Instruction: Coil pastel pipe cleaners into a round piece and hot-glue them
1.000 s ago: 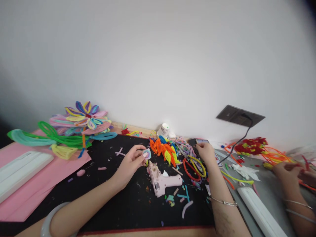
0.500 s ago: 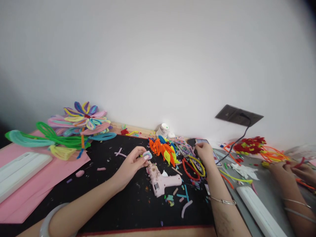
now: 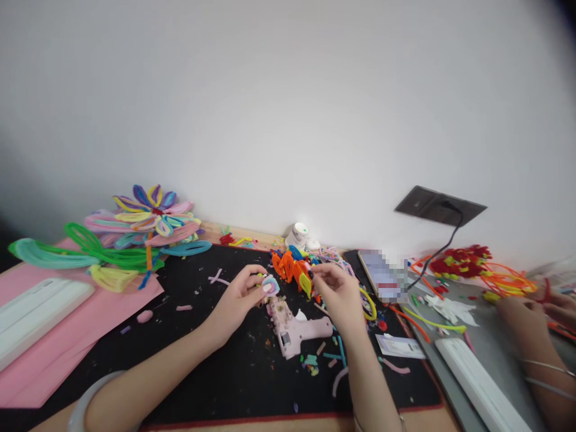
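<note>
1. Head view: my left hand [image 3: 240, 297] pinches a fuzzy pastel roll [image 3: 270, 286] right by the glue gun's [image 3: 311, 329] tip. If it's hot, I could burn my fingers.
2. Same view: my right hand [image 3: 342, 295] curls by the orange loops [image 3: 283, 267]; I can't tell if it holds anything. A bump could scatter them.

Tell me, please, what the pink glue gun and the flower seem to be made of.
The pink glue gun seems to be hard plastic, its handle smooth and evenly coloured. The flower looks like fuzzy pipe cleaners, judging by its soft looped strands; any wire core is hidden.
</note>
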A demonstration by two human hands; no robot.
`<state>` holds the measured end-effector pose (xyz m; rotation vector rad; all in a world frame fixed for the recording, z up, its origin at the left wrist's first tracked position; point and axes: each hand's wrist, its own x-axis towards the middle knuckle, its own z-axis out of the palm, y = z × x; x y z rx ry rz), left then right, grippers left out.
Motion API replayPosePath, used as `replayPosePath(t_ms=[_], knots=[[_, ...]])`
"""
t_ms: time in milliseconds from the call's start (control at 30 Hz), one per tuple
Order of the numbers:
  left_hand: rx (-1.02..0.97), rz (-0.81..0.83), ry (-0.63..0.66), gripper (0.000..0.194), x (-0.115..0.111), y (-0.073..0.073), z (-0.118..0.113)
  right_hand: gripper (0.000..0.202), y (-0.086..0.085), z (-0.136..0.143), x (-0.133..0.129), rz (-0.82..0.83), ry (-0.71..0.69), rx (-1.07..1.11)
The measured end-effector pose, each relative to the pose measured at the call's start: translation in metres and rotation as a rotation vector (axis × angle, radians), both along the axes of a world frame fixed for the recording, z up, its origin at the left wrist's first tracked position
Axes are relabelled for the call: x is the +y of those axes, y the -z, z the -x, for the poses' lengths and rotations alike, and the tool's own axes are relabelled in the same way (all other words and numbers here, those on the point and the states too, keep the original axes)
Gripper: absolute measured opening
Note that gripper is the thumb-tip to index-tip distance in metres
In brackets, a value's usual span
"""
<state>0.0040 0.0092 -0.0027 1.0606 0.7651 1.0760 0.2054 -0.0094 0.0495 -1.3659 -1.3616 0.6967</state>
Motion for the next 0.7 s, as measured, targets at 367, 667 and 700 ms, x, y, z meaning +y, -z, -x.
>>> replayPosePath(t_ms=[367,667,700], knots=[[0.054,-0.044,0.004,0.023,-0.002,-0.005,-0.001,0.013,0.024,0.023,-0.01,-0.208,-0.057,-0.36],[0.029,-0.029,0.011,0.021,-0.003,-0.004,-0.003,0.009,0.031,0.024,-0.013,-0.199,0.017,-0.206],[0.032,-0.028,0.004,0.021,-0.003,-0.004,-0.003,0.008,0.033,0.024,-0.012,-0.164,0.011,-0.157]])
